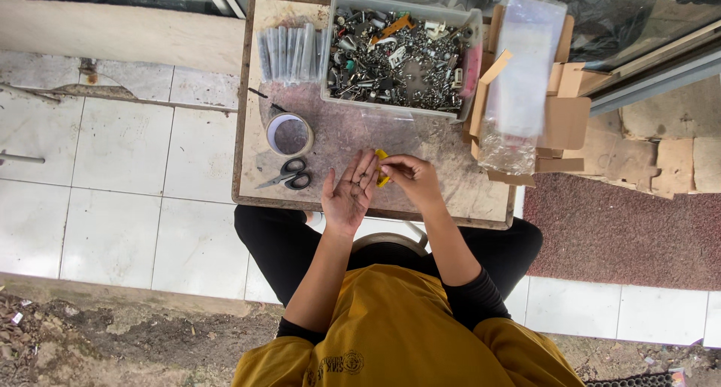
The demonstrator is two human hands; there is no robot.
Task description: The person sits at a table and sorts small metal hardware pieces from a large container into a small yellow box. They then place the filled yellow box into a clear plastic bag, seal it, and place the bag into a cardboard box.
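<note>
My left hand lies palm up over the near edge of a small worn wooden table, fingers spread and slightly curled. A small yellow piece rests against its fingertips. My right hand pinches that yellow piece from the right side, fingers closed on it. Both hands meet just in front of a clear plastic bin filled with several mixed metal screws and fittings.
Black-handled scissors and a roll of tape lie left of my hands. A bundle of clear plastic tubes sits at the back left. A cardboard box with clear plastic bags stands right. White floor tiles lie to the left.
</note>
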